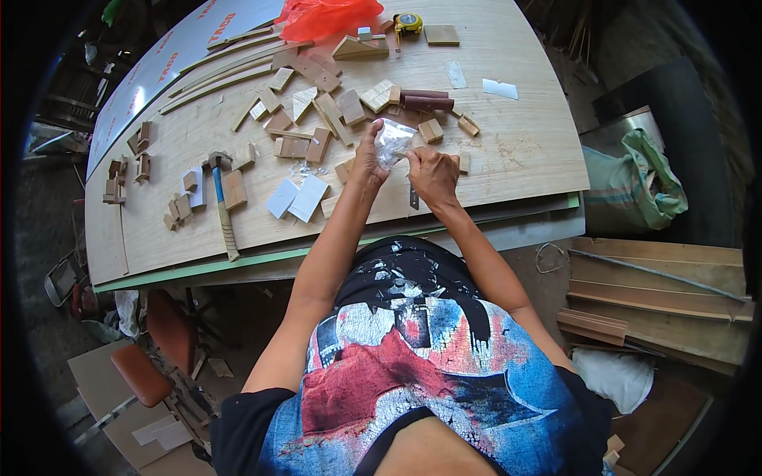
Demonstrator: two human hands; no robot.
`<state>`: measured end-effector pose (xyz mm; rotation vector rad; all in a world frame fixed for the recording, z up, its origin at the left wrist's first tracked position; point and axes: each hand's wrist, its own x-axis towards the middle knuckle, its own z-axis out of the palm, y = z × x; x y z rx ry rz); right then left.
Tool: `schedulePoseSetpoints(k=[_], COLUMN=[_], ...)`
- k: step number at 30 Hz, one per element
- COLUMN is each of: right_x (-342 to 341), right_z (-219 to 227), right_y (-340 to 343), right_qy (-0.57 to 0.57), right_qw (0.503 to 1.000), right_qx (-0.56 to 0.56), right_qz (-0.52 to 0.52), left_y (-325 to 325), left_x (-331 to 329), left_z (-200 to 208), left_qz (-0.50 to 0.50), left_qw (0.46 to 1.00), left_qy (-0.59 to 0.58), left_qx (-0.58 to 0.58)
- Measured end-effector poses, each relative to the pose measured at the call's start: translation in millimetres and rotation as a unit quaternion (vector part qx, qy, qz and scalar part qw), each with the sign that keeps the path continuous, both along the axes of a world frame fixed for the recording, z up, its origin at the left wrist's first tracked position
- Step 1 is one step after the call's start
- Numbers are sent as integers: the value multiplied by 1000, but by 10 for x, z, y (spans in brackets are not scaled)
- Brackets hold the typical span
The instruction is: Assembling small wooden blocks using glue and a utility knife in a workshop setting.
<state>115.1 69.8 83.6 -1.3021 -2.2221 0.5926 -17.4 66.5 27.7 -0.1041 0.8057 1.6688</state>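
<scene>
A small clear plastic bag (394, 140) is held up over the near part of the wooden table. My left hand (370, 158) grips its left side, thumb raised along the edge. At its lower right corner, the fingers of my right hand (433, 174) are closed in a pinch on the plastic. What is inside the bag is too small to make out. A dark metal strip (413, 197) lies just below my right hand. White cards (308, 198) and tiny clear bits (305, 170) are left of my left forearm.
Many wood blocks (349, 106) spread across the table (516, 147). A hammer (222, 198) lies at the left, a yellow tape measure (409, 23) at the back, beside a red plastic bag (329, 17). To the right stands a green sack (635, 182); boards (659, 278) lie below.
</scene>
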Motion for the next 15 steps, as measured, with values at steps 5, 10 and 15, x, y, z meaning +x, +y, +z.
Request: schedulePoseSetpoints(k=[5,10,15], right_x=[42,138,70], right_z=[-38,-5,-94], right_y=[-27,100,433], right_qy=[72,199,441], right_qw=[994,958,846], right_qx=[-73,-199,-299], right_qz=[-23,-55,33], left_y=[46,102,370], left_x=[-44,-150,-181], left_z=[66,67,216], left_qz=[-28,-35,-66], left_qw=[999,998,993], left_qy=[-28,-44,-70], left_qx=[20,33,66])
